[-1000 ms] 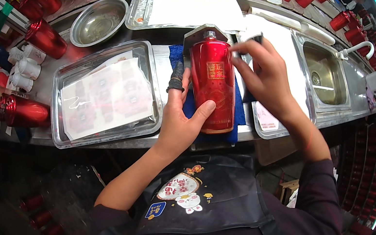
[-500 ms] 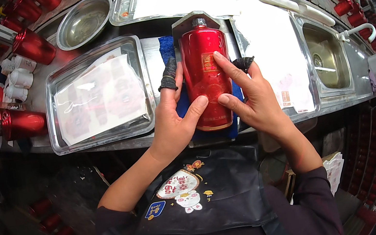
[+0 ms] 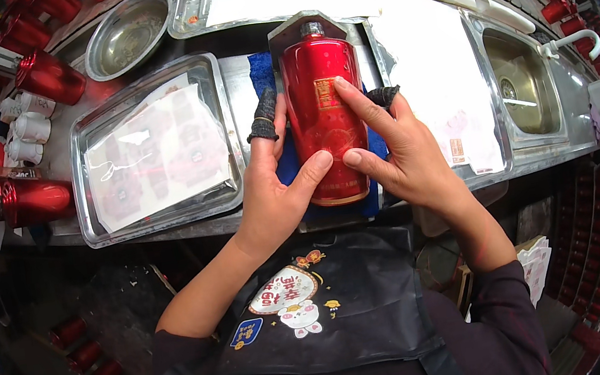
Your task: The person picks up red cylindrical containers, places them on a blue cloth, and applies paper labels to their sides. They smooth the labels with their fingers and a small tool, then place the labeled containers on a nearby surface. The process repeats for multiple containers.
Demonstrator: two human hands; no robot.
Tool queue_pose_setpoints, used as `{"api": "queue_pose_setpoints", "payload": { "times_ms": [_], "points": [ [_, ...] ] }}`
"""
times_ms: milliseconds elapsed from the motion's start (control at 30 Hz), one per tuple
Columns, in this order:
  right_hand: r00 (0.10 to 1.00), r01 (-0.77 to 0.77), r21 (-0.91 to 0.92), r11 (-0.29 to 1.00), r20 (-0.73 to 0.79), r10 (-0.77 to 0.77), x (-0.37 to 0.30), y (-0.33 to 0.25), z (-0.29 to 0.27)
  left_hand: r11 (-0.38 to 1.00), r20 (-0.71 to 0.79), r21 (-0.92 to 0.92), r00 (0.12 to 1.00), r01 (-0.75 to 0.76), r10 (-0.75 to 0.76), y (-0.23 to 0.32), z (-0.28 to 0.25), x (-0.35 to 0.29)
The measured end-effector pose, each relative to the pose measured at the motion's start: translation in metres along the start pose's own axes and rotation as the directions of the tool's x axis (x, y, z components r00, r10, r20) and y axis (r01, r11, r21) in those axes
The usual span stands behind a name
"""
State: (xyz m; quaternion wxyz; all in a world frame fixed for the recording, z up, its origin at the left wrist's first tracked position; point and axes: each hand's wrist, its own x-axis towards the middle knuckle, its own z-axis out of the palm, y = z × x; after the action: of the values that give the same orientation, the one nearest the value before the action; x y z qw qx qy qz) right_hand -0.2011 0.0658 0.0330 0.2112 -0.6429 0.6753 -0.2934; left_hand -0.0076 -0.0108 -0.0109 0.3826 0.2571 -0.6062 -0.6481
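The left hand [image 3: 268,185]'s grip curls partly closed about the left side of a glossy red, tapered bottle [image 3: 327,132] lying over a blue cloth [image 3: 260,72] on the grey metal surface [image 3: 239,75], while the right hand [image 3: 409,158]'s grip, half spread, rests thumb and forefinger against its face.

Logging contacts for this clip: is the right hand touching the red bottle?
Touching. The head view shows the right hand with its thumb and index finger resting on the front of the red bottle.
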Motion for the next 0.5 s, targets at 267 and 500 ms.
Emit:
{"api": "queue_pose_setpoints", "payload": {
  "times_ms": [267,500],
  "points": [
    [0.998,-0.059,0.151,0.987,0.034,0.054,-0.001,0.010,0.001,0.983,-0.002,-0.155,0.995,0.096,-0.098,0.004,-0.007,0.002],
    [0.998,-0.008,0.035,0.999,0.063,0.005,-0.004,0.004,-0.004,0.998,0.038,-0.052,0.999,0.038,-0.036,-0.002,-0.007,0.001]
  ]
}}
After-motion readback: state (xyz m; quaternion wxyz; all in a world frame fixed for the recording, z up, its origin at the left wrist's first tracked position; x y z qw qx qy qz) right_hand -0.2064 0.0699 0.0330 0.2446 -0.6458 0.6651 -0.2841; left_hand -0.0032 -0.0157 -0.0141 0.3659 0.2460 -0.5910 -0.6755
